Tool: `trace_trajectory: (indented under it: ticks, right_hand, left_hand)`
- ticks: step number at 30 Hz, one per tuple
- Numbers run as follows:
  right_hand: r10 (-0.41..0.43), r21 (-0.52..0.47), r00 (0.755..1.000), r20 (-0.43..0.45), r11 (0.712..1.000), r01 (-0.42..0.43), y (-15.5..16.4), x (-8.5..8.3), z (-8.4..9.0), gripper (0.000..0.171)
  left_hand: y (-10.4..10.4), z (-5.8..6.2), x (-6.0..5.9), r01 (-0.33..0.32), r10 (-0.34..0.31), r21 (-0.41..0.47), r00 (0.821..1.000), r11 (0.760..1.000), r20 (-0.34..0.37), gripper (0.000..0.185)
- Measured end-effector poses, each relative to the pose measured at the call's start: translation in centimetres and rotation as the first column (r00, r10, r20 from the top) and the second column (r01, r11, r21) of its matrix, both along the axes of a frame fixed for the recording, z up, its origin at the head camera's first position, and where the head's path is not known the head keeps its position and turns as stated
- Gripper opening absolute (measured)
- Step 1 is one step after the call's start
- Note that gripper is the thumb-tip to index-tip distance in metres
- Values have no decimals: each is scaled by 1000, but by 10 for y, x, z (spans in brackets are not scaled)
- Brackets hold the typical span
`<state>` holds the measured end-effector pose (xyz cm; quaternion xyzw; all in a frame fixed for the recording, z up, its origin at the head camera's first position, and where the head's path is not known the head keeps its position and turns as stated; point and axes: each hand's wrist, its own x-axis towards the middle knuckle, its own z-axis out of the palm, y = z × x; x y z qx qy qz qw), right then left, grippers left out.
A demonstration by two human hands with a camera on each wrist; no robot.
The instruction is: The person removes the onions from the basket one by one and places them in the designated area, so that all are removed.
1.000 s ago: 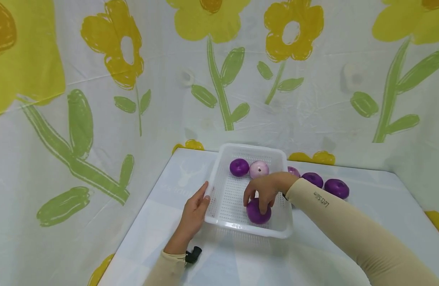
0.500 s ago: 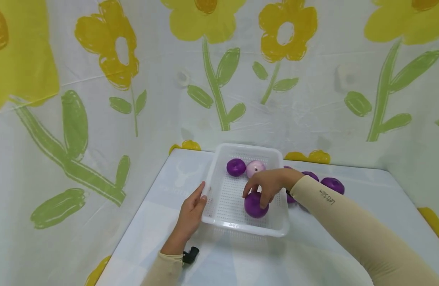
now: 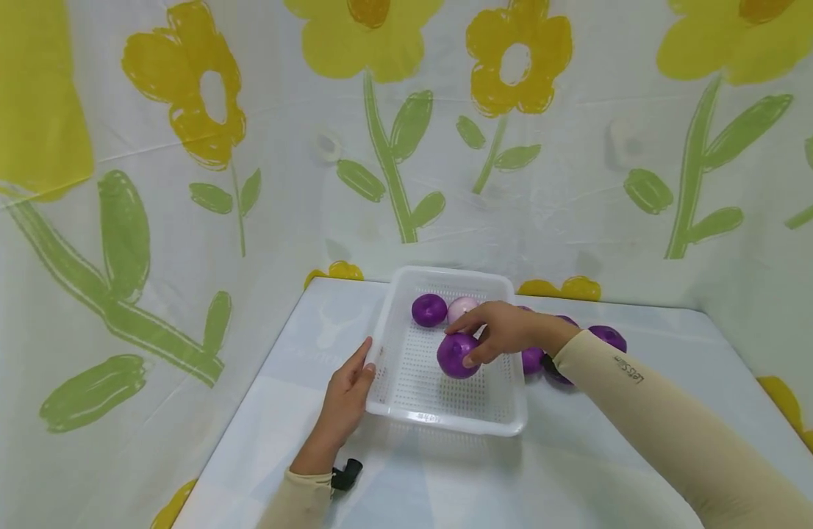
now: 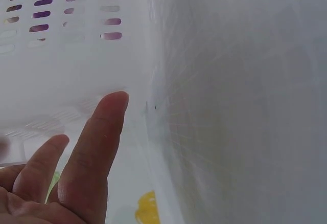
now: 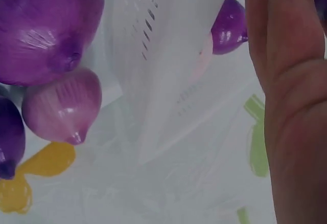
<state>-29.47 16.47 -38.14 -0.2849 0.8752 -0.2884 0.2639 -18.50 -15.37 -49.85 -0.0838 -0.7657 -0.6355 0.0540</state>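
A white perforated basket (image 3: 446, 425) sits on the table. My right hand (image 3: 464, 344) reaches into it from the right and grips a dark purple onion (image 3: 449, 364) from above, thumb and fingers curled round it. At the basket's far end lie a second purple onion (image 3: 428, 309) and a pale pink onion (image 3: 461, 308). My left hand (image 3: 353, 373) rests flat against the basket's left wall, fingers straight. In the left wrist view those fingers (image 4: 97, 147) lie along the slotted wall (image 4: 61, 55).
Several purple onions (image 3: 606, 336) lie on the table just right of the basket, partly hidden by my right forearm. A flowered cloth (image 3: 181, 220) covers the walls behind and to the left. The table's near part (image 3: 446, 485) is bare white.
My right hand has carried the purple onion from the basket's near end toward its middle, away from me and slightly left. The left hand stays against the basket's side.
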Motion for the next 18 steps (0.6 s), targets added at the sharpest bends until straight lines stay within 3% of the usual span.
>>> trace_trajectory:
  ticks: [8, 18]
  right_hand:
    - [-161, -148, 987, -18, 977, 157, 29, 12, 7, 69]
    - [-331, -183, 941, -70, 932, 314, 80, 33, 6, 75]
  left_hand:
    - [0, 0, 0, 0, 0, 1, 1000, 1000, 13, 54]
    - [0, 1, 1, -8, 8, 12, 999, 1000, 35, 54]
